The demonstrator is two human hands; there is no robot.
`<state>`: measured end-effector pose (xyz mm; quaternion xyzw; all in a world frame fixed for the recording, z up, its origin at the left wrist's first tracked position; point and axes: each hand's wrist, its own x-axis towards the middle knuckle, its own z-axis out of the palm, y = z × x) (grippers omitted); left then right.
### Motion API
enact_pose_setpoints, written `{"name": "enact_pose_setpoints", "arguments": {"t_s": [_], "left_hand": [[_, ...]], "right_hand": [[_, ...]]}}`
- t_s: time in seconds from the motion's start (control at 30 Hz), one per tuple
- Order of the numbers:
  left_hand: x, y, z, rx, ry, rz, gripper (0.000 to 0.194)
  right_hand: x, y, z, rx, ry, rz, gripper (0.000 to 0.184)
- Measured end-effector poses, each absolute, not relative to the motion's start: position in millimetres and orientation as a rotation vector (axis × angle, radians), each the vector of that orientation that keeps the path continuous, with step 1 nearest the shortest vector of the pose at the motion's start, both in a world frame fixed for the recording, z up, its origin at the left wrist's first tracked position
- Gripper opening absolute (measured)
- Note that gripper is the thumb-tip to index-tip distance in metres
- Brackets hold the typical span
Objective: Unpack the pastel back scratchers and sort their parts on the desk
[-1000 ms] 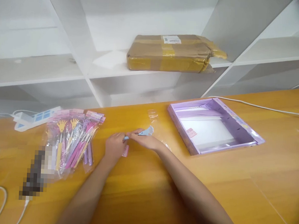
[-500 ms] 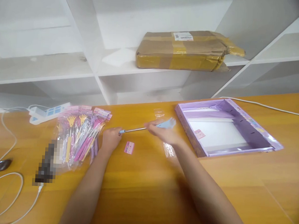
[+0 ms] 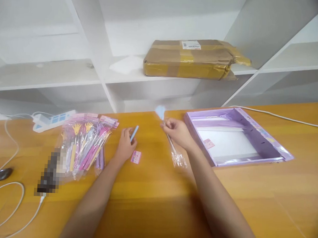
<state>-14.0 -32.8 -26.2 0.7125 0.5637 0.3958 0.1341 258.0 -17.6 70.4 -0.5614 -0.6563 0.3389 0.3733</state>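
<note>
My right hand (image 3: pixel 177 132) is closed around the neck of a back scratcher, whose light-blue hand-shaped head (image 3: pixel 160 112) points up and is blurred. Its thin metal rod (image 3: pixel 171 142) slants down below the fingers. A separate light-blue handle (image 3: pixel 134 133) is in my left hand (image 3: pixel 125 145), apart from the rod. Beside that hand a small pink card (image 3: pixel 136 157) lies on the table. Under my right hand is a crumpled clear plastic wrapper (image 3: pixel 179 160). Several bagged back scratchers (image 3: pixel 80 147), yellow, pink and purple, lie to the left.
A purple open box (image 3: pixel 255 133) stands at right, holding a purple back scratcher (image 3: pixel 225 115) and a pink card (image 3: pixel 209 143). At left are a power strip (image 3: pixel 54 120), white cables, a black mouse-like object (image 3: pixel 2 174) and a pixelated dark item. A taped carton (image 3: pixel 188 60) sits on the shelf.
The rod and blue handle, joined before between my hands, are now apart. My right hand turned the head upward; my left hand moved slightly right with the handle.
</note>
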Motion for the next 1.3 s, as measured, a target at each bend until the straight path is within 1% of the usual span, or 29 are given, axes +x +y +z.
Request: {"name": "enact_pose_setpoints", "arguments": {"t_s": [0.1, 0.23, 0.37, 0.47, 0.53, 0.57, 0.67, 0.77, 0.87, 0.93, 0.97, 1.03, 1.13, 1.23, 1.3], "left_hand": [[-13, -35, -23, 2.030, 1.513, 1.109, 0.042], [-6, -41, -17, 2.090, 1.321, 1.017, 0.033], [-10, -39, -6, 2.132, 1.550, 1.023, 0.026], [-34, -33, 13, 2.136, 1.757, 1.056, 0.024], [-56, -29, 28, 2.154, 1.967, 1.005, 0.022], [-66, -28, 34, 2.171, 2.126, 0.920, 0.023], [-92, -28, 44, 2.177, 2.486, 0.536, 0.036], [-106, -30, 45, 2.148, 2.533, 0.289, 0.040], [-113, -30, 45, 2.101, 2.528, 0.235, 0.046], [-116, -29, 48, 2.093, 2.512, 0.206, 0.048], [-118, -29, 51, 2.103, 2.496, 0.197, 0.046], [-118, -30, 59, 2.108, 2.448, 0.233, 0.035], [-106, -35, 75, 2.021, 2.237, 0.418, 0.016], [-76, -47, 87, 1.851, 1.815, 0.489, 0.004], [-51, -56, 89, 1.742, 1.506, 0.452, 0.006]], "right_hand": [[242, -15, 49, -1.697, -1.959, 0.661, 0.040], [232, -13, 23, -1.794, -2.079, 0.640, 0.035], [232, -12, 15, -1.821, -2.135, 0.611, 0.036], [235, -10, 18, -1.829, -2.142, 0.622, 0.041], [237, -10, 20, -1.829, -2.138, 0.641, 0.042], [238, -9, 21, -1.827, -2.134, 0.651, 0.042], [239, -8, 21, -1.819, -2.114, 0.674, 0.040], [240, -8, 21, -1.797, -2.091, 0.691, 0.040], [242, -7, 21, -1.752, -2.072, 0.704, 0.041], [242, -8, 23, -1.717, -2.042, 0.693, 0.042], [242, -8, 25, -1.704, -2.019, 0.678, 0.042], [240, -9, 29, -1.683, -1.969, 0.636, 0.042], [235, -15, 39, -1.553, -1.829, 0.618, 0.041], [228, -24, 53, -1.251, -1.760, 0.809, 0.035], [222, -31, 60, -1.059, -1.790, 1.003, 0.036]]}}
